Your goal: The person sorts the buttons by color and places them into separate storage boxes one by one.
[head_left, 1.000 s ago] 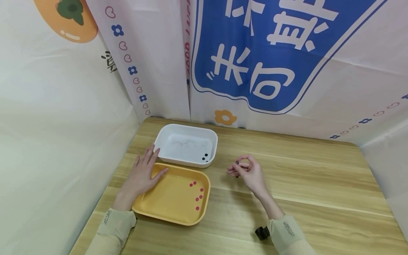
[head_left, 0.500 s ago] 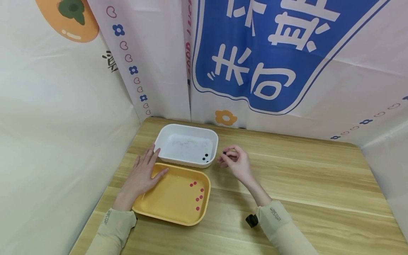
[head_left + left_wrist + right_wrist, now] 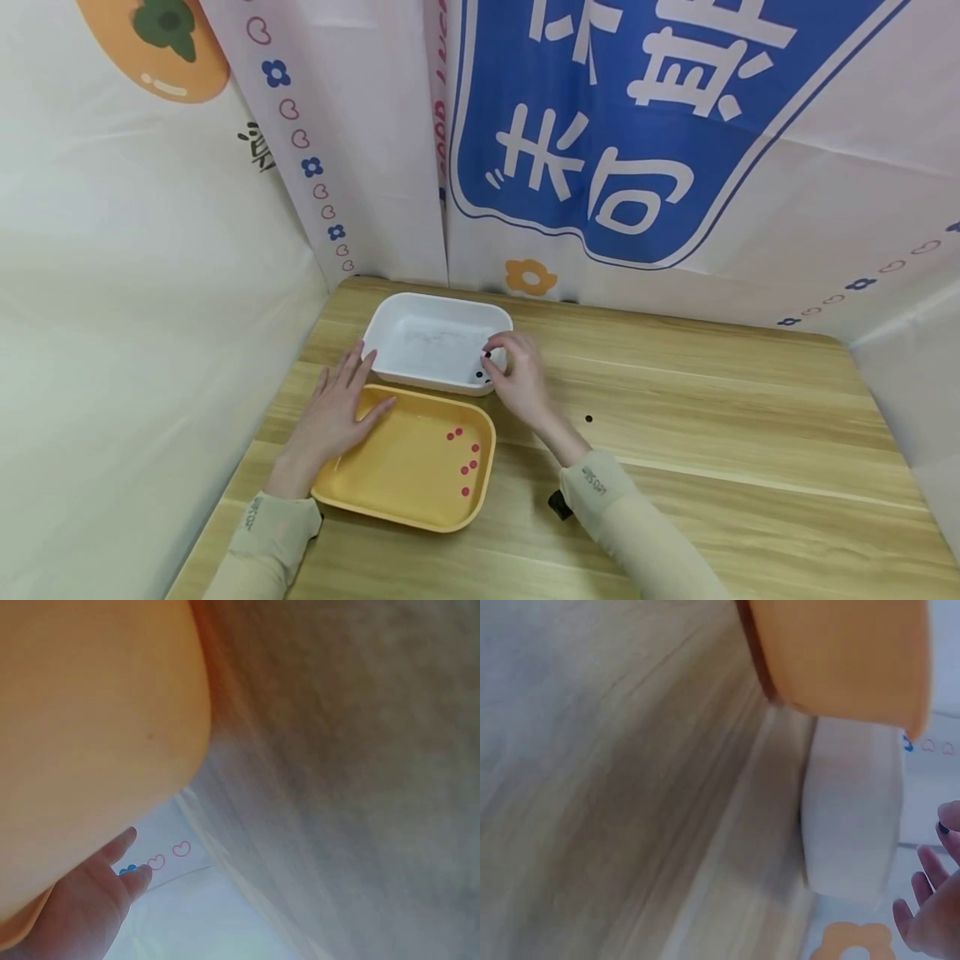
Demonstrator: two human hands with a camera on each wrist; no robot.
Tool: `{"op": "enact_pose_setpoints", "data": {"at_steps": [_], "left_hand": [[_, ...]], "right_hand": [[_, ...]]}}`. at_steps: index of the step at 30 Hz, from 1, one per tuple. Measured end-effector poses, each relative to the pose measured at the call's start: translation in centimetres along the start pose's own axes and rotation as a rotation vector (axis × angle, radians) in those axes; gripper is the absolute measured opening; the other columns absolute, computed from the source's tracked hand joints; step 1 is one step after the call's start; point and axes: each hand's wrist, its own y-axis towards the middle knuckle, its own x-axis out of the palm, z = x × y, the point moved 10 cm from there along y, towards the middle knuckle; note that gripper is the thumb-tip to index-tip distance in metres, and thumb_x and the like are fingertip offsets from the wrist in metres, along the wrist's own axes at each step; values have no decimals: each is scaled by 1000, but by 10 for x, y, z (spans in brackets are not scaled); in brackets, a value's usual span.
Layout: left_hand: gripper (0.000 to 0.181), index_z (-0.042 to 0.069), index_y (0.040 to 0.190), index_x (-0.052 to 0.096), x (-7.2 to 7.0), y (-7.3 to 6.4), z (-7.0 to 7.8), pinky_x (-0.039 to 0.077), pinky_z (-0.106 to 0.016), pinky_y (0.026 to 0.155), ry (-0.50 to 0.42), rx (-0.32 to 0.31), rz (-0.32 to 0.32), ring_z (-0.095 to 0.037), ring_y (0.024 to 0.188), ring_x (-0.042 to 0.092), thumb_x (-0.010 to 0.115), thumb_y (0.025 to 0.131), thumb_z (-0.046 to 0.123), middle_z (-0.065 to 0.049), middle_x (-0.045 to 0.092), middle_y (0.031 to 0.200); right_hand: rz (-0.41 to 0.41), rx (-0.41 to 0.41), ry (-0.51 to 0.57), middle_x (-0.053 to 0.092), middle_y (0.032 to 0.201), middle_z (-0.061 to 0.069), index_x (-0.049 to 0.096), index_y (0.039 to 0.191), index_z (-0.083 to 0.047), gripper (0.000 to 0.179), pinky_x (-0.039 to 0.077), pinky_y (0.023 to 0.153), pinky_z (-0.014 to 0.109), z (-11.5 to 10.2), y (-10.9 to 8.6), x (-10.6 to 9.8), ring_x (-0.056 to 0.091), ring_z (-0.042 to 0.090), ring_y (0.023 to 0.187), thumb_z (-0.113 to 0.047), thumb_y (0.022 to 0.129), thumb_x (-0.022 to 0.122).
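Observation:
My right hand [image 3: 519, 379] pinches a small black button-like disc [image 3: 943, 829] between thumb and index finger, over the right end of the white tray [image 3: 390, 377]. In the right wrist view its other fingers are spread. Below the fingertips, small black discs [image 3: 479, 375] lie in that tray. My left hand [image 3: 333, 417] is spread out, fingertips at the white tray's near left corner and thumb over the yellow tray [image 3: 397, 521]. Several red discs [image 3: 465, 471] lie along the right side of the yellow tray. A loose black disc [image 3: 588, 418] is on the table, right of my right hand.
Both trays stand on a wooden table [image 3: 720, 433], the white one behind the yellow. A printed curtain [image 3: 675, 292] rises behind the table's far edge, and a pale sheet [image 3: 150, 333] hangs at the left. A black object [image 3: 559, 504] shows under my right cuff.
My right hand has moved left from above the table to over the white tray, carrying the black disc. The loose disc on the table has come into view. My left hand has stayed in place.

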Motion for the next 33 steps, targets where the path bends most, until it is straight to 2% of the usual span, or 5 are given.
{"op": "enact_pose_setpoints", "data": {"at_steps": [5, 10, 16, 20, 33], "left_hand": [[90, 7, 176, 21, 0, 0, 1, 15, -76, 136, 4, 6, 1, -52, 169, 18, 59, 110, 55, -24, 10, 185], [90, 7, 176, 21, -1, 1, 1, 15, -76, 136, 11, 15, 8, -52, 169, 18, 60, 110, 54, -25, 11, 184], [90, 8, 176, 21, -1, 1, 2, 15, -76, 136, 5, 19, 10, -53, 169, 19, 60, 109, 54, -25, 11, 185], [90, 7, 176, 22, 1, 0, 1, 16, -76, 136, 7, 22, 19, -52, 169, 19, 61, 109, 54, -24, 11, 185], [92, 8, 176, 20, 2, 2, -1, 14, -77, 136, 0, 16, 4, -52, 170, 17, 59, 109, 57, -23, 8, 186]], "right_hand": [[0, -78, -34, 73, 132, 21, 77, 117, 3, 23, 49, 118, 62, 6, -4, 10, 62, 43, 132, -5, 97, 81], [37, -176, -49, 69, 148, 14, 75, 133, -6, 34, 40, 132, 51, 47, -17, 19, 56, 32, 147, -25, 104, 77], [66, -172, -25, 68, 144, 27, 72, 134, 2, 40, 43, 125, 69, 26, -35, -12, 58, 48, 140, -12, 97, 79], [75, -184, -45, 69, 141, 23, 73, 135, -1, 38, 47, 125, 57, 29, -49, -27, 61, 38, 137, -15, 99, 79], [-90, -202, -608, 79, 121, 16, 77, 119, -1, 32, 58, 107, 61, 32, -80, -50, 72, 37, 118, -16, 93, 88]]}}
